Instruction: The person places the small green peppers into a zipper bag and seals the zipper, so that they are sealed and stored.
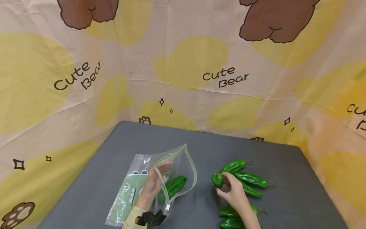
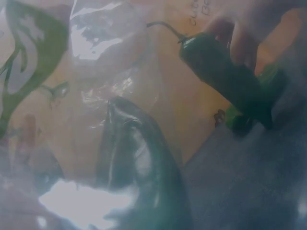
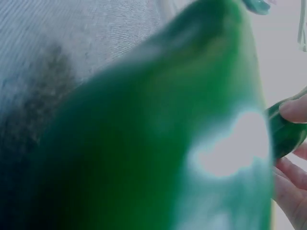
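Observation:
My right hand [image 1: 234, 190] pinches a green pepper [image 1: 217, 180] between thumb and fingers, just left of a group of peppers. The right wrist view catches the same held pepper [image 3: 285, 132] at its right edge. My left hand [image 1: 161, 173] is at the clear zip bag [image 1: 192, 159], fingers extended along its left side and partly seen through the film. Its mouth, edged in pale green, gapes to the right. Inside lie green peppers [image 1: 175, 186]. Film hazes the left wrist view, where a bagged pepper [image 2: 139, 158] shows large.
Loose green peppers [image 1: 251, 179] lie right of the bag, with more peppers [image 1: 231, 222] partly under my right forearm. A flat plastic bag part with green print [image 1: 123, 203] lies on the grey table [image 1: 177, 133]. A printed cloth [image 1: 183, 79] hangs behind the table.

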`<state>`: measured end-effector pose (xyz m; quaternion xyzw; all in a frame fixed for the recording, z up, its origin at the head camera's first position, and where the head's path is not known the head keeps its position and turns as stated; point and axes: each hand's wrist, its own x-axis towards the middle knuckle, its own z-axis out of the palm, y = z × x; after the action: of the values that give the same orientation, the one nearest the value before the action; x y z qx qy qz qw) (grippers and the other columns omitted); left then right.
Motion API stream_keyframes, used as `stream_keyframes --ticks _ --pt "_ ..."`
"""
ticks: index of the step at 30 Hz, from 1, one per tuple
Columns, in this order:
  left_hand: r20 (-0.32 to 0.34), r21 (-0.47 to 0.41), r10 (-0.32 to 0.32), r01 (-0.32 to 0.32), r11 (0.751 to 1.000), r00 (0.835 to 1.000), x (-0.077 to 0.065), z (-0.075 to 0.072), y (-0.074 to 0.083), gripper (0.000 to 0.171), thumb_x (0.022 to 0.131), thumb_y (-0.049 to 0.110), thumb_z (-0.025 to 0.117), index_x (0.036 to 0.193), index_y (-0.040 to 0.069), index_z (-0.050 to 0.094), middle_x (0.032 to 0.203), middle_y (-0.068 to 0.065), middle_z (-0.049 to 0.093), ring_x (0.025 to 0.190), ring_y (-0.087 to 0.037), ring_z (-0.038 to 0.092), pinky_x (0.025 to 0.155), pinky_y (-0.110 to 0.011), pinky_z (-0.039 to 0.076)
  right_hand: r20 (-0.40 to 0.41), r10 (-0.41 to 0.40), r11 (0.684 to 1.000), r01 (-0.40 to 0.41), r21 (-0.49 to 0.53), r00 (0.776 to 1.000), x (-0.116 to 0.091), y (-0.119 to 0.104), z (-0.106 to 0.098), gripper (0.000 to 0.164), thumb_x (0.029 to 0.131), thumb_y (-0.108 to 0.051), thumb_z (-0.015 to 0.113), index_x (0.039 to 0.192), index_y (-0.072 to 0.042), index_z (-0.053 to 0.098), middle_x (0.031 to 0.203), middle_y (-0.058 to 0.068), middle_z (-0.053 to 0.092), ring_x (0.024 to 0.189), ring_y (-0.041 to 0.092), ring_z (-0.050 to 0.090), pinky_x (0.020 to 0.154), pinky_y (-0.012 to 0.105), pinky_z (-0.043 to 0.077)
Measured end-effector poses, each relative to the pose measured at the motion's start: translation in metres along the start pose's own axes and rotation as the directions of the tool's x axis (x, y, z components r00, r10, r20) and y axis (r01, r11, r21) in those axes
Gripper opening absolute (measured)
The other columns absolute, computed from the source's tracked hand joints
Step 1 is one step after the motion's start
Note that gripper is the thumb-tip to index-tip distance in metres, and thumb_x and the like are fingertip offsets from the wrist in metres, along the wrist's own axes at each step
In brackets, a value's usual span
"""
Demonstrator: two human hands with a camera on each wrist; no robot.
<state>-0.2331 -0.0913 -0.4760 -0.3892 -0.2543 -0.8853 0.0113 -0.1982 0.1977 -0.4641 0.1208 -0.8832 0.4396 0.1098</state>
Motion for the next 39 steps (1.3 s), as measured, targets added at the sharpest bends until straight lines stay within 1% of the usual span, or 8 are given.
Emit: stream_keyframes --ticks 4,7,12,16,27,33,37,39 --pt "-0.009 0.006 -0.016 0.016 1.0 1.0 0.001 0.001 0.001 0.026 0.093 0.01 0.046 0.115 0.005 0.059 0.117 -0.008 0.056 0.113 -0.024 0.049 0.101 -0.031 0.028 0.003 0.092 0.996 -0.092 0.01 0.996 0.004 -0.004 -0.002 0.047 0.066 -0.001 0.077 0.108 -0.003 0.055 0.084 0.001 0.058 0.078 0.017 0.058 0.065 0.024 0.052" --pt "-0.011 -0.003 -0.028 0.028 1.0 1.0 0.001 0.002 0.0 0.026 0.093 0.009 0.045 0.114 0.005 0.059 0.117 -0.008 0.056 0.113 -0.024 0.049 0.101 -0.032 0.028 0.009 0.112 0.994 -0.112 0.011 0.994 0.005 -0.005 -0.005 0.052 0.066 -0.001 0.077 0.113 -0.002 0.054 0.083 0.003 0.058 0.078 0.017 0.058 0.065 0.024 0.052" --pt "-0.008 -0.014 -0.036 0.036 0.999 0.999 0.002 0.003 -0.001 0.026 0.093 0.009 0.046 0.114 0.005 0.059 0.117 -0.008 0.056 0.113 -0.023 0.049 0.101 -0.032 0.029 -0.004 0.095 0.995 -0.095 -0.022 0.996 0.005 -0.007 -0.008 0.053 0.065 -0.006 0.079 0.113 -0.002 0.057 0.083 0.002 0.06 0.074 0.015 0.06 0.063 0.023 0.052" --pt "-0.004 0.002 -0.031 0.031 1.0 1.0 0.004 0.003 -0.001 0.026 0.093 0.011 0.046 0.115 0.006 0.059 0.117 -0.007 0.057 0.113 -0.023 0.049 0.101 -0.031 0.029 -0.027 0.09 0.995 -0.091 -0.033 0.996 0.005 -0.008 -0.01 0.053 0.063 -0.009 0.08 0.111 -0.002 0.059 0.077 0.001 0.06 0.067 0.012 0.061 0.059 0.02 0.051" --pt "-0.005 0.02 -0.025 0.025 0.999 1.0 -0.002 0.006 -0.001 0.026 0.094 0.01 0.044 0.115 0.008 0.059 0.117 -0.007 0.057 0.112 -0.022 0.049 0.101 -0.031 0.029 -0.1 0.069 0.998 -0.068 0.012 0.993 0.0 -0.007 -0.015 0.053 0.062 -0.012 0.081 0.108 0.001 0.057 0.071 0.0 0.058 0.06 0.009 0.062 0.054 0.019 0.051" --pt "0.004 0.009 -0.018 0.018 1.0 1.0 -0.002 0.006 -0.001 0.026 0.094 0.01 0.044 0.115 0.007 0.059 0.118 -0.007 0.056 0.113 -0.023 0.049 0.101 -0.031 0.029 -0.115 0.04 0.994 -0.028 0.104 0.993 -0.002 -0.013 -0.015 0.048 0.062 -0.01 0.081 0.103 -0.001 0.057 0.069 0.0 0.058 0.06 0.009 0.062 0.055 0.02 0.052" --pt "0.015 -0.002 -0.019 0.019 1.0 1.0 0.0 0.007 0.0 0.027 0.093 0.011 0.045 0.116 0.006 0.059 0.118 -0.008 0.056 0.114 -0.023 0.048 0.101 -0.031 0.029 -0.137 0.006 0.985 0.017 0.171 0.991 -0.004 -0.018 -0.015 0.041 0.061 -0.006 0.081 0.094 -0.006 0.057 0.068 0.001 0.058 0.059 0.01 0.061 0.054 0.023 0.053" --pt "0.016 -0.003 -0.019 0.019 1.0 1.0 0.0 0.007 0.0 0.027 0.093 0.011 0.045 0.116 0.006 0.059 0.118 -0.008 0.056 0.114 -0.023 0.048 0.101 -0.031 0.029 -0.147 -0.014 0.976 0.046 0.211 0.989 -0.005 -0.019 -0.015 0.04 0.061 -0.003 0.08 0.093 -0.007 0.056 0.069 0.001 0.06 0.059 0.011 0.062 0.054 0.024 0.053"
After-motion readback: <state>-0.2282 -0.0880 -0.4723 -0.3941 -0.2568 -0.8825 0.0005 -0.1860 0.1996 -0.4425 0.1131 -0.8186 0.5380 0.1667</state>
